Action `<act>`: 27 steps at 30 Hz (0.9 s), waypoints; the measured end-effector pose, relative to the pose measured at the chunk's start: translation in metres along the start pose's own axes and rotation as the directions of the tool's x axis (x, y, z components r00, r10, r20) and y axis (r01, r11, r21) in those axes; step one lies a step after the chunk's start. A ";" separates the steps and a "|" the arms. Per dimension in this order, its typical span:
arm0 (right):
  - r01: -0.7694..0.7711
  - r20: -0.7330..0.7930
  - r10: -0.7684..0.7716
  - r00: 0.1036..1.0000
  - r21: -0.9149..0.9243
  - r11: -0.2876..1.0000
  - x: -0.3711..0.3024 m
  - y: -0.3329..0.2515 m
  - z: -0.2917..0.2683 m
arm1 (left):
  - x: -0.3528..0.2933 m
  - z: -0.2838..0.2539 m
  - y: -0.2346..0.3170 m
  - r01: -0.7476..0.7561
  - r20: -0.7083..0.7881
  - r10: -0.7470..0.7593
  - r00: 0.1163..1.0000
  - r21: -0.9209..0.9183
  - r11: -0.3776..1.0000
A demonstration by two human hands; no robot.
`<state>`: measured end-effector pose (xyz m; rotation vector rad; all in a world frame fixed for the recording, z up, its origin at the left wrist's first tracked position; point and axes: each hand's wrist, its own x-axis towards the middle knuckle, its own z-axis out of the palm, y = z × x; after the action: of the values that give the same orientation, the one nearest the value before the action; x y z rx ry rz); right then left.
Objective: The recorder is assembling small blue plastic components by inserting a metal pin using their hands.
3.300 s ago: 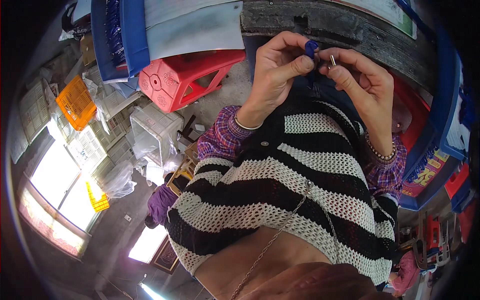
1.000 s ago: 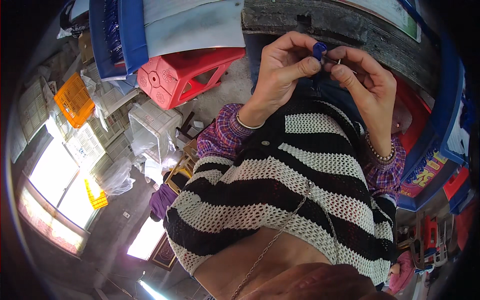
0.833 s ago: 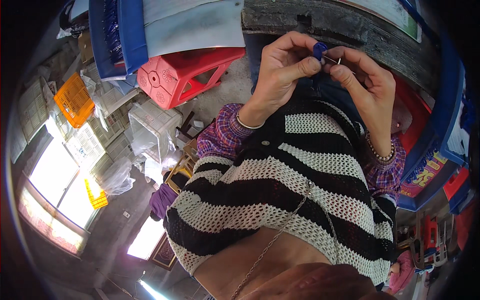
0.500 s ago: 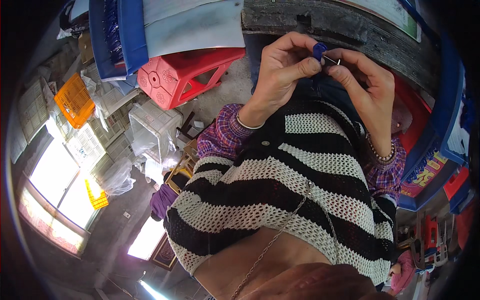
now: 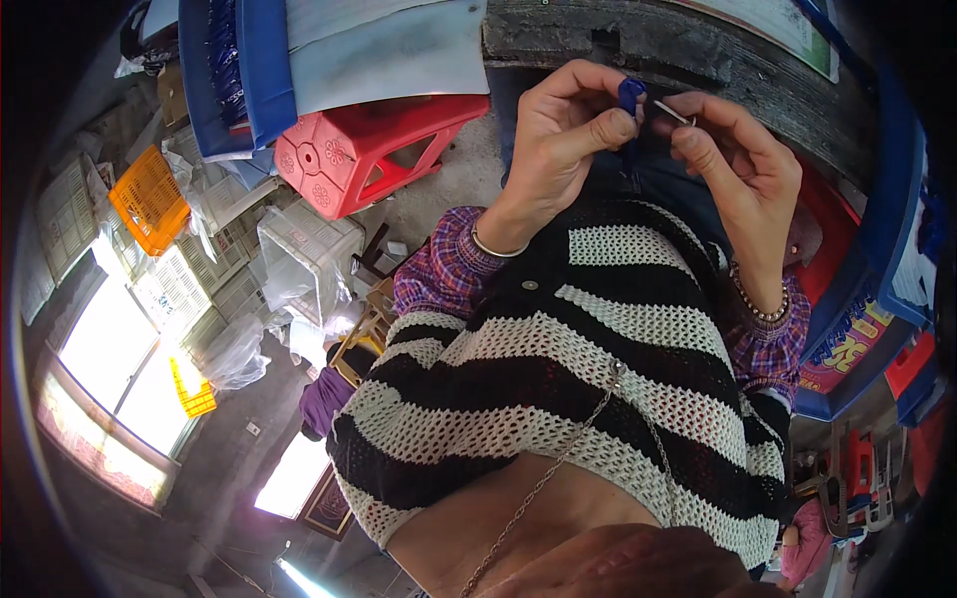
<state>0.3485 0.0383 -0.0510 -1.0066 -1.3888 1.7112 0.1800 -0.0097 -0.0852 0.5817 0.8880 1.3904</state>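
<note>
Left hand (image 5: 560, 145) pinches small blue strip (image 5: 629, 94) between thumb and forefinger, seemingly to steady it. Right hand (image 5: 746, 164) holds thin metal pin (image 5: 674, 113) in fingertips just beside strip, likely for fine control.

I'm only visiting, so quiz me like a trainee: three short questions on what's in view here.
1. Multiple choice: what does the right hand hold? A) a spoon; B) a thin metal rod; C) a paper cup.
2. True or false: the left hand wears a glove.
3. Fill in: the left hand pinches a small strip coloured ___.

Key: 1. B. 2. False; it is bare. 3. Blue.
</note>
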 end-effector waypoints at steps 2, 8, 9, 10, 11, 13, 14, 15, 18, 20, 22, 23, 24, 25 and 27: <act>-0.008 -0.019 0.009 1.000 0.046 0.999 0.000 0.000 0.001 | 0.001 -0.001 -0.001 -0.009 0.000 0.009 1.000 -0.015 1.000; -0.016 0.027 0.014 1.000 0.067 0.998 -0.001 -0.002 0.002 | 0.000 0.005 0.003 -0.008 -0.039 0.006 0.999 -0.035 0.999; -0.017 0.071 0.015 0.997 0.026 1.000 -0.001 -0.002 0.001 | 0.000 0.005 0.004 -0.009 -0.035 0.008 0.999 -0.040 0.999; -0.016 0.115 0.018 0.993 -0.016 1.000 -0.001 -0.002 0.000 | 0.000 0.005 0.004 -0.010 -0.032 0.009 0.999 -0.045 0.999; -0.016 0.114 0.018 0.993 -0.017 1.000 -0.001 -0.004 0.000 | -0.001 0.005 0.004 -0.010 -0.032 0.008 0.999 -0.046 0.999; -0.037 0.119 0.048 0.992 -0.091 0.995 -0.001 -0.007 0.002 | -0.001 0.005 0.003 -0.034 -0.027 0.033 0.999 -0.037 0.999; -0.037 0.118 0.047 0.992 -0.091 0.995 -0.002 -0.007 0.002 | -0.001 0.005 0.003 -0.033 -0.026 0.032 0.999 -0.037 0.999; -0.050 0.119 0.059 0.991 -0.082 0.995 -0.002 -0.007 0.002 | -0.001 0.004 0.003 -0.034 -0.021 0.033 0.999 -0.035 0.999; -0.059 0.127 0.073 0.989 -0.104 0.993 -0.002 -0.008 0.002 | -0.001 0.003 0.002 -0.036 -0.012 0.036 0.999 -0.037 0.999; -0.056 0.134 0.074 0.988 -0.134 0.989 -0.002 -0.009 0.002 | -0.001 0.003 0.002 -0.039 -0.009 0.039 0.999 -0.039 0.998; -0.026 0.124 0.040 0.992 -0.117 0.993 -0.002 -0.007 0.002 | -0.001 0.004 0.002 -0.042 -0.006 0.042 0.999 -0.055 0.998; -0.025 0.123 0.039 0.992 -0.117 0.993 -0.002 -0.008 0.002 | -0.001 0.004 0.002 -0.042 -0.005 0.042 0.999 -0.055 0.998; -0.027 0.118 0.040 0.992 -0.114 0.993 -0.002 -0.009 0.003 | 0.000 0.004 0.002 -0.045 -0.013 0.044 0.999 -0.045 0.998; -0.028 0.114 0.041 0.993 -0.111 0.993 -0.002 -0.010 0.004 | 0.000 0.005 0.002 -0.048 -0.020 0.047 0.999 -0.036 0.998; -0.013 0.111 0.025 0.993 -0.109 0.994 -0.002 -0.008 0.003 | -0.001 0.004 0.003 -0.035 -0.021 0.034 0.999 -0.035 0.999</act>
<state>0.3467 0.0365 -0.0420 -0.9984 -1.5633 1.7457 0.1817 -0.0096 -0.0803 0.5592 0.8716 1.4430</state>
